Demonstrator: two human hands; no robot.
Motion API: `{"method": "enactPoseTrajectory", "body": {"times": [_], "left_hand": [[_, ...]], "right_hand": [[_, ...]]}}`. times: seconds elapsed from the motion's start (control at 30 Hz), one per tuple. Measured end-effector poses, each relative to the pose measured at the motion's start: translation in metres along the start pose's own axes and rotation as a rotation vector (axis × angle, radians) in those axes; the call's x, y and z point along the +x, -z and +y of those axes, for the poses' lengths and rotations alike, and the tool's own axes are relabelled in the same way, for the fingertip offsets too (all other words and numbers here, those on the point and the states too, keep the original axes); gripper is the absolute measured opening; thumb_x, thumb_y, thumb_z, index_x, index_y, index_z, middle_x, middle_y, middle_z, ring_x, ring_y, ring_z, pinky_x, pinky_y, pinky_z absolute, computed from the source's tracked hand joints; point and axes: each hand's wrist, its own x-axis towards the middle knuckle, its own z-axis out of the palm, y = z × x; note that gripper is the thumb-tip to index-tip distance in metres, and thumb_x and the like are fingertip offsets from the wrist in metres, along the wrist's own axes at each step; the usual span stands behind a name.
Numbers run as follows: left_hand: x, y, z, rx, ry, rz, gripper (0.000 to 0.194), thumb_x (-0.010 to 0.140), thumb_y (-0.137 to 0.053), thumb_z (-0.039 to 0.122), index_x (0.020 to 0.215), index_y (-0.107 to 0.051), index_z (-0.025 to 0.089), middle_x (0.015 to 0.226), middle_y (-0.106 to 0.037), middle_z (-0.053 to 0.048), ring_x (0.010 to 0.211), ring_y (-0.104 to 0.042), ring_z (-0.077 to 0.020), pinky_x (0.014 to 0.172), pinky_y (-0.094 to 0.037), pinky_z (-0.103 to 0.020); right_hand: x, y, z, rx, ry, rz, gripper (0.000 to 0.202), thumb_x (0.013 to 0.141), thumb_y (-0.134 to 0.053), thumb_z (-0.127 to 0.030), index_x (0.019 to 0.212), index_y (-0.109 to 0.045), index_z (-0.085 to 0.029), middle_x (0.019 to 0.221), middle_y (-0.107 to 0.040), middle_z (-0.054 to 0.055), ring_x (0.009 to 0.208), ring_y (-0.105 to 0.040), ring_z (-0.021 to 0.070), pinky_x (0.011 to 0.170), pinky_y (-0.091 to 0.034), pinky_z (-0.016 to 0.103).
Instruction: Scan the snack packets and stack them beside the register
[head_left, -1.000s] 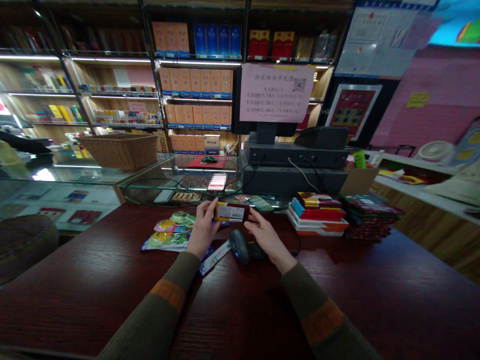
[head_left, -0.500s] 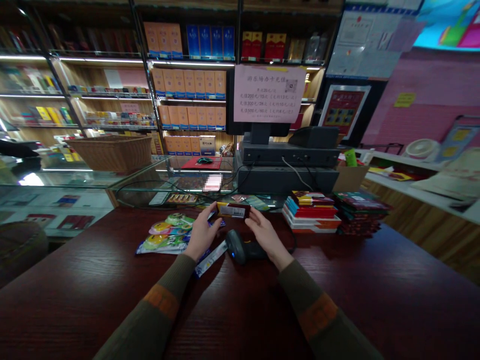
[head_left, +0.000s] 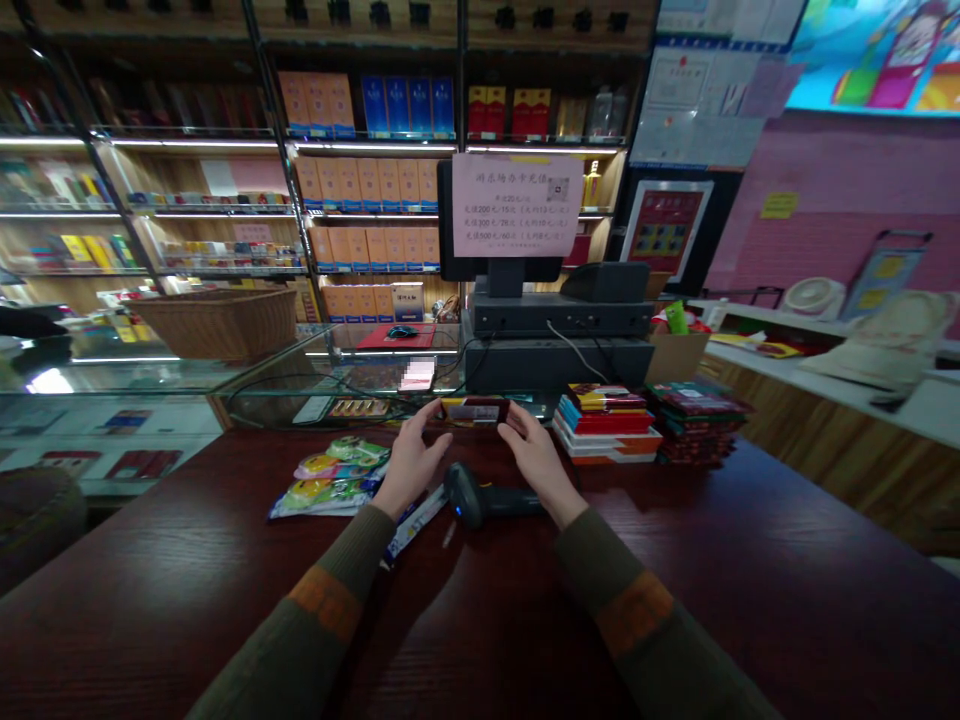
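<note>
Between my two hands, above the dark wooden counter, is a small flat dark-red and yellow box (head_left: 474, 411), with a pale label strip facing me. My left hand (head_left: 411, 455) grips its left end and my right hand (head_left: 534, 455) its right end, thumbs on the near side. Below the box lies a black barcode scanner (head_left: 466, 497) with a blue light, its handle pointing right towards my right wrist. A long blue-and-white packet (head_left: 415, 527) lies beside the scanner, partly hidden by my left forearm. Left of my left hand are colourful plastic snack bags (head_left: 326, 485).
Right of my hands stands a stack of red, orange and white boxes (head_left: 607, 430), with a darker stack of packets (head_left: 697, 425) beside it. Behind are a glass display case (head_left: 277, 372), a cash register (head_left: 559, 350) and a wicker basket (head_left: 225, 322).
The view has tilted up and shifted slightly right. My hands still hold the box, its label strip now squarer to me. The scanner and stacks stay on the counter.
</note>
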Motion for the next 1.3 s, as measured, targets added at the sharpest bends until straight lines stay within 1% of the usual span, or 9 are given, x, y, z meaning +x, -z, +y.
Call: {"method": "enactPoseTrajectory", "body": {"times": [0.13,0.27,0.4,0.5,0.6,0.77,0.9,1.07,1.3], "left_hand": [[0.007,-0.006,0.018,-0.028,-0.026,-0.024,0.056,0.086,-0.062,0.024,0.141,-0.051,0.022,0.137,-0.062,-0.01,0.128,-0.057,-0.0235,0.113,-0.041,-0.043],[0.018,-0.022,0.034,-0.082,-0.091,-0.063,0.06,0.084,-0.063,0.021,0.142,-0.048,0.02,0.138,-0.06,-0.012,0.13,-0.055,-0.0238,0.113,-0.041,-0.043],[0.028,-0.041,0.049,-0.098,-0.14,-0.079,0.062,0.08,-0.065,0.017,0.14,-0.049,0.021,0.138,-0.06,-0.011,0.129,-0.055,-0.0248,0.113,-0.041,-0.045],[0.033,-0.055,0.064,-0.123,-0.166,-0.103,0.062,0.08,-0.064,0.015,0.14,-0.048,0.019,0.139,-0.058,-0.012,0.129,-0.054,-0.0251,0.114,-0.04,-0.046],[0.037,-0.068,0.078,-0.139,-0.181,-0.118,0.063,0.079,-0.065,0.015,0.139,-0.047,0.019,0.139,-0.057,-0.012,0.13,-0.052,-0.0261,0.114,-0.039,-0.047],[0.041,-0.096,0.096,-0.177,-0.187,-0.184,0.061,0.079,-0.065,0.014,0.137,-0.048,0.019,0.139,-0.057,-0.012,0.13,-0.052,-0.0262,0.113,-0.04,-0.046],[0.044,-0.123,0.104,-0.219,-0.172,-0.203,0.06,0.078,-0.067,0.014,0.136,-0.048,0.018,0.137,-0.058,-0.013,0.13,-0.052,-0.0265,0.113,-0.039,-0.046],[0.046,-0.152,0.107,-0.226,-0.15,-0.248,0.063,0.077,-0.066,0.013,0.137,-0.046,0.016,0.14,-0.055,-0.015,0.131,-0.051,-0.0275,0.113,-0.038,-0.046],[0.04,-0.178,0.102,-0.222,-0.163,-0.259,0.061,0.081,-0.058,0.011,0.139,-0.042,0.017,0.141,-0.055,-0.016,0.131,-0.051,-0.0264,0.113,-0.038,-0.047]], "right_hand": [[0.003,0.013,-0.004,0.046,-0.018,0.045,0.059,0.085,-0.063,-0.041,0.14,-0.054,-0.022,0.144,-0.057,0.012,0.131,-0.057,0.0251,0.114,-0.043,0.045],[0.006,0.035,-0.008,0.033,-0.006,0.093,0.061,0.083,-0.064,-0.038,0.141,-0.051,-0.022,0.141,-0.058,0.013,0.131,-0.057,0.0246,0.113,-0.043,0.044],[0.009,0.062,-0.013,0.046,-0.02,0.128,0.065,0.081,-0.064,-0.036,0.142,-0.048,-0.02,0.142,-0.056,0.015,0.131,-0.057,0.025,0.112,-0.044,0.043],[0.012,0.082,-0.016,0.033,-0.014,0.149,0.065,0.08,-0.065,-0.035,0.141,-0.049,-0.021,0.143,-0.057,0.015,0.132,-0.056,0.0262,0.113,-0.043,0.047],[0.016,0.105,-0.019,-0.04,0.046,0.183,0.062,0.079,-0.067,-0.034,0.138,-0.054,-0.021,0.14,-0.061,0.014,0.131,-0.057,0.0277,0.115,-0.04,0.05],[0.024,0.146,-0.015,-0.195,0.124,0.256,0.053,0.078,-0.065,-0.028,0.13,-0.059,-0.021,0.134,-0.065,0.012,0.127,-0.06,0.026,0.115,-0.04,0.049],[0.03,0.171,-0.002,-0.245,0.115,0.289,0.05,0.078,-0.062,-0.024,0.128,-0.059,-0.02,0.129,-0.068,0.013,0.124,-0.062,0.0261,0.113,-0.042,0.05],[0.033,0.191,0.018,-0.302,0.121,0.329,0.05,0.078,-0.059,-0.021,0.128,-0.058,-0.02,0.131,-0.066,0.012,0.126,-0.061,0.024,0.113,-0.042,0.047],[0.035,0.211,0.034,-0.47,0.128,0.317,0.054,0.08,-0.054,-0.019,0.133,-0.058,-0.015,0.132,-0.066,0.015,0.124,-0.062,0.0254,0.113,-0.043,0.047]]}}
